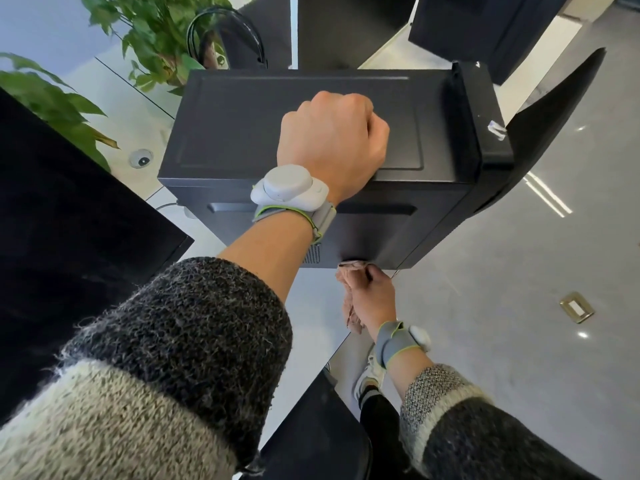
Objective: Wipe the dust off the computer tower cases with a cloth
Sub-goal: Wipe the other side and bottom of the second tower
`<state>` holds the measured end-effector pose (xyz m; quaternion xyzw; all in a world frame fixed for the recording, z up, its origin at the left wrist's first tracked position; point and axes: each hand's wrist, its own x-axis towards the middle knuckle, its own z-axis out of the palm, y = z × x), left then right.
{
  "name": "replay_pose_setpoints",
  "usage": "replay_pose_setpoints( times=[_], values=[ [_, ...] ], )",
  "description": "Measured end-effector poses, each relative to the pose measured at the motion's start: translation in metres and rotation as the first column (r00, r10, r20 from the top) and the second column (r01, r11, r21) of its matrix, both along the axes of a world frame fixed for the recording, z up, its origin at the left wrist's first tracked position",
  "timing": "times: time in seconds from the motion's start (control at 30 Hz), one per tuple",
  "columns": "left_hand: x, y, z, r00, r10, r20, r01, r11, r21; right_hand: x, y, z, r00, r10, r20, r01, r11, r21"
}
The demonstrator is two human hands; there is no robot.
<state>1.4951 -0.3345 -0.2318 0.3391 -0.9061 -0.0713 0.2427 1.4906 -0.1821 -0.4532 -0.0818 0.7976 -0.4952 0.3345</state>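
Note:
A black computer tower case [242, 112] stands on the grey floor in the middle of the view. My left hand [332, 140] rests on its top panel as a fist, fingers curled under, holding nothing that I can see. Below, at the bottom edge of the near side panel, my right hand [375, 299] grips a crumpled pinkish-brown cloth [351, 275] and presses it against the case. Part of the cloth hangs down beside my wrist.
A dark desk panel [69, 220] fills the left. Green potted plant leaves [152, 36] and a black cable loop [225, 32] lie behind the case. More black cases [485, 26] stand at the back right. A brass floor socket [576, 307] sits right; my shoe [369, 379] is below.

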Motion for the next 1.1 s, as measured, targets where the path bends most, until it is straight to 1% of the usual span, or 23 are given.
replay_pose_setpoints(
  times=[0.07, 0.1, 0.17, 0.2, 0.23, 0.3, 0.33, 0.37, 0.4, 0.43, 0.5, 0.57, 0.6, 0.67, 0.73, 0.8, 0.83, 0.9, 0.93, 1.0, 1.03, 1.1],
  values=[
    [-0.001, 0.0, 0.0, 1.0, -0.005, 0.0, 0.005, 1.0, 0.005, -0.007, 0.001, -0.007, 0.992, -0.049, 0.119, 0.038, 0.994, 0.098],
    [-0.002, 0.0, 0.001, 1.0, -0.006, -0.003, 0.007, 1.0, 0.006, -0.012, 0.001, -0.007, 0.986, -0.08, 0.146, 0.06, 0.989, 0.137],
    [-0.002, 0.0, 0.002, 1.0, -0.011, -0.004, 0.011, 1.0, 0.008, -0.018, 0.001, -0.008, 0.992, -0.072, 0.105, 0.051, 0.982, 0.184],
    [-0.002, 0.0, 0.002, 1.0, -0.013, -0.005, 0.013, 1.0, 0.013, -0.019, 0.001, -0.011, 0.992, -0.083, 0.094, 0.067, 0.984, 0.166],
    [-0.002, -0.001, 0.002, 1.0, -0.011, -0.003, 0.011, 1.0, 0.017, -0.015, 0.001, -0.006, 0.985, -0.128, 0.117, 0.118, 0.988, 0.095],
    [-0.002, -0.002, 0.001, 1.0, -0.007, -0.006, 0.007, 1.0, 0.017, -0.005, 0.002, 0.003, 0.963, -0.207, 0.175, 0.229, 0.967, -0.111],
    [-0.001, -0.002, 0.0, 1.0, -0.012, -0.009, 0.012, 1.0, 0.018, 0.0, 0.005, 0.007, 0.964, -0.202, 0.171, 0.236, 0.949, -0.211],
    [-0.001, -0.001, 0.001, 1.0, -0.015, -0.01, 0.015, 1.0, 0.018, 0.005, 0.007, 0.012, 0.976, -0.17, 0.134, 0.201, 0.939, -0.278],
    [-0.001, -0.001, 0.001, 1.0, -0.015, -0.005, 0.015, 1.0, 0.018, 0.007, 0.008, 0.011, 0.985, -0.144, 0.097, 0.167, 0.939, -0.302],
    [-0.001, -0.001, 0.001, 1.0, -0.014, -0.001, 0.014, 1.0, 0.016, 0.007, 0.008, 0.012, 0.991, -0.122, 0.051, 0.132, 0.951, -0.279],
    [-0.001, 0.0, 0.001, 1.0, -0.014, -0.007, 0.014, 1.0, 0.015, 0.001, 0.007, 0.003, 0.994, -0.11, 0.015, 0.111, 0.982, -0.15],
    [-0.002, 0.001, 0.001, 1.0, -0.012, -0.007, 0.012, 1.0, 0.007, -0.003, 0.004, -0.004, 0.994, -0.091, 0.063, 0.094, 0.995, -0.038],
    [-0.002, 0.001, 0.0, 1.0, -0.014, -0.005, 0.014, 1.0, 0.002, -0.003, 0.002, -0.005, 0.991, -0.091, 0.094, 0.093, 0.996, -0.011],
    [-0.002, 0.0, -0.001, 1.0, -0.017, -0.006, 0.017, 1.0, 0.001, 0.0, -0.002, 0.0, 0.988, -0.119, 0.1, 0.124, 0.991, -0.044],
    [-0.002, 0.0, -0.001, 1.0, -0.014, -0.01, 0.014, 1.0, 0.003, 0.005, -0.007, 0.008, 0.996, -0.08, 0.031, 0.084, 0.988, -0.132],
    [-0.002, 0.0, 0.0, 1.0, -0.011, -0.011, 0.011, 1.0, 0.004, 0.012, -0.01, 0.011, 0.998, -0.048, -0.037, 0.042, 0.985, -0.168],
    [-0.001, 0.0, 0.002, 1.0, -0.013, -0.014, 0.013, 1.0, 0.004, 0.014, -0.011, 0.01, 0.996, -0.045, -0.074, 0.034, 0.988, -0.148],
    [0.0, 0.0, 0.001, 1.0, -0.011, -0.02, 0.011, 1.0, 0.01, 0.015, -0.012, 0.007, 0.991, 0.009, -0.135, -0.016, 0.999, -0.052],
    [-0.001, 0.0, 0.001, 1.0, -0.011, -0.018, 0.011, 1.0, 0.009, 0.012, -0.011, 0.004, 0.992, 0.027, -0.119, -0.027, 1.0, -0.002],
    [0.0, 0.001, 0.001, 1.0, -0.011, -0.025, 0.011, 1.0, 0.008, 0.005, -0.012, 0.005, 1.0, 0.023, -0.014, -0.022, 0.998, 0.065],
    [0.0, 0.001, 0.001, 0.999, -0.012, -0.03, 0.012, 1.0, 0.006, 0.003, -0.012, 0.008, 1.0, 0.008, 0.019, -0.009, 0.997, 0.07],
    [-0.001, 0.002, 0.001, 1.0, -0.013, -0.029, 0.013, 1.0, 0.008, 0.004, -0.014, 0.015, 1.0, -0.026, 0.004, 0.026, 1.0, 0.002]
  ],
)
